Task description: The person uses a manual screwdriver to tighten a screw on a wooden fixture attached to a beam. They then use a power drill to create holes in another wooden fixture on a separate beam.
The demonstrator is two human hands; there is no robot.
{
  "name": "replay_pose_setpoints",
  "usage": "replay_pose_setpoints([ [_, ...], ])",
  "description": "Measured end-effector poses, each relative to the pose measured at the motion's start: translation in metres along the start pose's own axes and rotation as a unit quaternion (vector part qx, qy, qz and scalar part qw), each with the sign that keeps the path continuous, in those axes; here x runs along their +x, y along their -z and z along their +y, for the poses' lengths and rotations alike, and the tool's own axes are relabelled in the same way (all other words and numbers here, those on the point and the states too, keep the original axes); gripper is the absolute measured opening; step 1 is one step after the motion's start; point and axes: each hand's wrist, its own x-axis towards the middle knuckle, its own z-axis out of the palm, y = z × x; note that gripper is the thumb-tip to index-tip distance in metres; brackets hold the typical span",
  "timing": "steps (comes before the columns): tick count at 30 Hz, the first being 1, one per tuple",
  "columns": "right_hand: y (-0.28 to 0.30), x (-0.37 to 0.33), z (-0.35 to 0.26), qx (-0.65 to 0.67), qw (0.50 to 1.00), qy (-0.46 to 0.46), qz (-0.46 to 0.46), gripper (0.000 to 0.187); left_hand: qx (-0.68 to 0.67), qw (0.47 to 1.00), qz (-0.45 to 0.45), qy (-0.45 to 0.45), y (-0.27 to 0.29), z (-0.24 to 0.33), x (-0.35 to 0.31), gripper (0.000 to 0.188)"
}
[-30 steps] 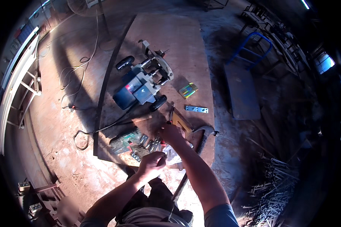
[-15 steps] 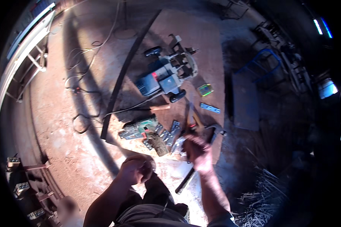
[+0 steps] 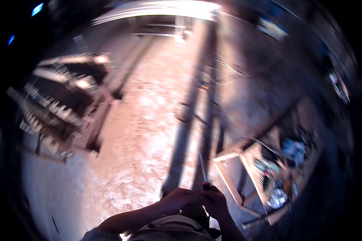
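In front of my waist, my right hand (image 3: 215,201) is closed round the handle of a screwdriver (image 3: 204,170), its thin metal shaft pointing away from me. Red shows on the dark handle. Close beside it, my left hand (image 3: 179,199) is closed, its fingertips near or touching the right; what it holds, if anything, is hidden. Off to the right is the work board (image 3: 251,170), carrying a green drill (image 3: 265,164), a blue-grey power tool (image 3: 292,149) and a shiny clear bag (image 3: 276,198). Motion blurs these.
A hammer (image 3: 255,222) juts from the board's near edge. On the left stands a rack (image 3: 94,124) with rows of light blocks. A long white bench (image 3: 157,12) is at the far side. A cable (image 3: 229,68) lies on the dusty floor (image 3: 140,132).
My view has swung left, so the board moves to the right edge and the rack comes in. My right hand has left the board's tools and now holds a screwdriver beside my left hand.
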Motion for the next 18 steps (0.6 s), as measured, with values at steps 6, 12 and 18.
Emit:
replay_pose_setpoints([
  [6, -0.126, 0.04, -0.056, -0.075, 0.969, 0.1, -0.214, 0.008, -0.082, 0.983, 0.128, -0.104, 0.082, -0.034, -0.132, 0.038],
  [12, -0.217, 0.08, -0.093, -0.052, 0.879, 0.284, -0.38, 0.023, -0.29, 0.923, 0.244, -0.06, 0.107, -0.054, -0.196, 0.034],
  [18, -0.264, 0.122, -0.126, 0.013, 0.87, -0.013, -0.492, 0.053, -0.2, 0.791, 0.549, -0.182, 0.139, -0.066, -0.225, 0.022],
])
